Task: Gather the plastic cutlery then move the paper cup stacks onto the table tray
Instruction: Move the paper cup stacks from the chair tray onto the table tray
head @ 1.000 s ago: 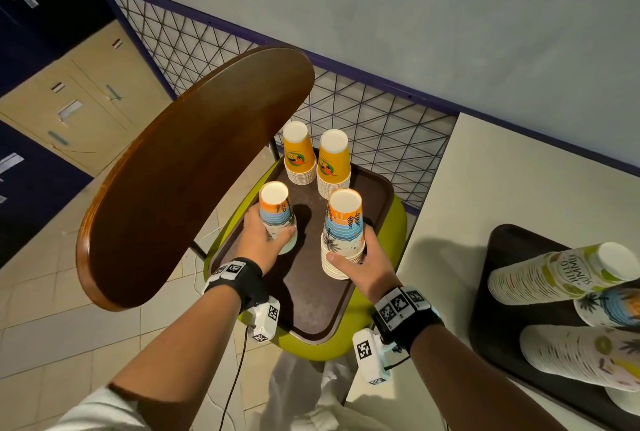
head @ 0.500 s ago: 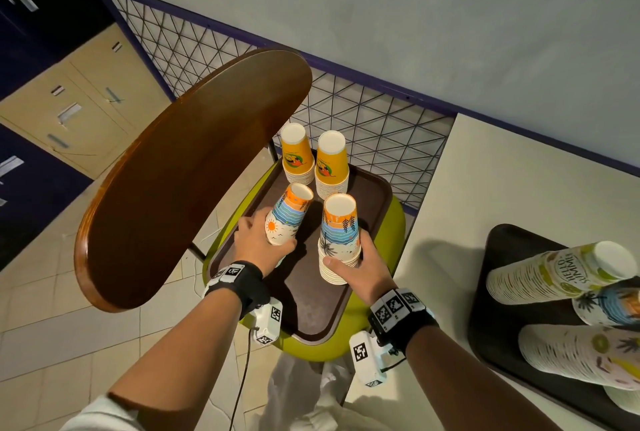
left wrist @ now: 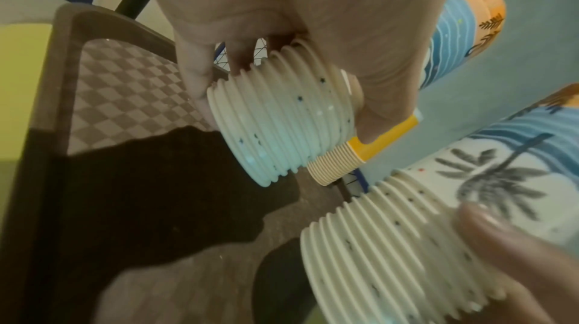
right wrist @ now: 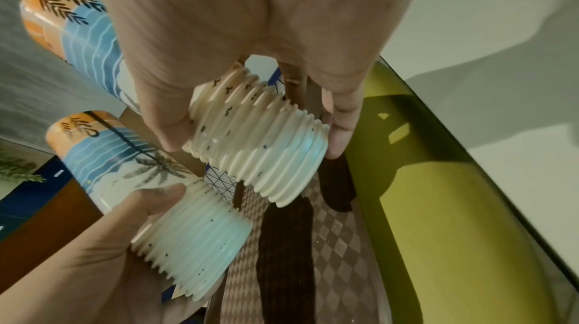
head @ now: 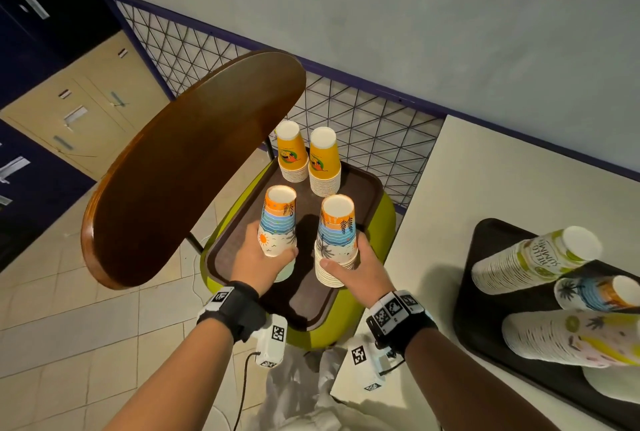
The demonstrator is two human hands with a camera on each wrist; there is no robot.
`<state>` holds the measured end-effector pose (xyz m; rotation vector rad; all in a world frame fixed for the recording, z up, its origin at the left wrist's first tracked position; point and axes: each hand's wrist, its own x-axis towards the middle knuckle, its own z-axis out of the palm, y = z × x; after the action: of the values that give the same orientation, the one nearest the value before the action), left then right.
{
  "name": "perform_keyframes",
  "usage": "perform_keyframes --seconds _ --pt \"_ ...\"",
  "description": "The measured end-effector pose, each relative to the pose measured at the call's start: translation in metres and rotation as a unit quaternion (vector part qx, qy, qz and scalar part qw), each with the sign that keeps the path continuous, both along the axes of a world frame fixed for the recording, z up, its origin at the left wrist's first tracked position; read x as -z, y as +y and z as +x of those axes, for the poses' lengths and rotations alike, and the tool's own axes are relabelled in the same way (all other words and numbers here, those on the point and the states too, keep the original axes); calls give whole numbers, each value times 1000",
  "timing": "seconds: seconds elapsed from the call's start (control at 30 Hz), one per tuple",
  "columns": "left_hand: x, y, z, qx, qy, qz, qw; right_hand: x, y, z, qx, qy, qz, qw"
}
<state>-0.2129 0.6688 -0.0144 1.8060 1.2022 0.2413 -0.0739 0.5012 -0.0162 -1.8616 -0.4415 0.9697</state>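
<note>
Frame centre: left hand [head: 258, 262] grasps one beach-print cup stack [head: 278, 224], right hand [head: 358, 266] grasps its twin [head: 336, 240], both raised over the brown tray [head: 360, 188]

Both bare arms are wearing black wrist bands [head: 239, 309] with black-and-white square markers, and small white camera boxes [head: 272, 344] are hanging below

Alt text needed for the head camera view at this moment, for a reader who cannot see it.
Each hand grips a beach-print cup stack over the brown tray on a green chair: left hand on the left stack, right hand on the right stack. Two orange cup stacks stand behind; more stacks lie on the black table tray at right.
</note>
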Motion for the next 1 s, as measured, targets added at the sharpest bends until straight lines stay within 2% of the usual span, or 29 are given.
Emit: perform_keyframes --seconds 0.27,0.7,0.87,1.0 --pt "-28 -84 -32 10 -70 -13 997 -21 -69 -4 -17 11 35 999" --pt "-56 -253 -40 37 -144 -13 989 -55 -238 2 -38 5 84 996" --pt "-70 -288 -25 76 -148 -7 986 -64 -277 6 -28 -15 89 996" --pt "-86 -292 -12 112 -158 -5 981 -74 -291 8 -15 -22 100 995"
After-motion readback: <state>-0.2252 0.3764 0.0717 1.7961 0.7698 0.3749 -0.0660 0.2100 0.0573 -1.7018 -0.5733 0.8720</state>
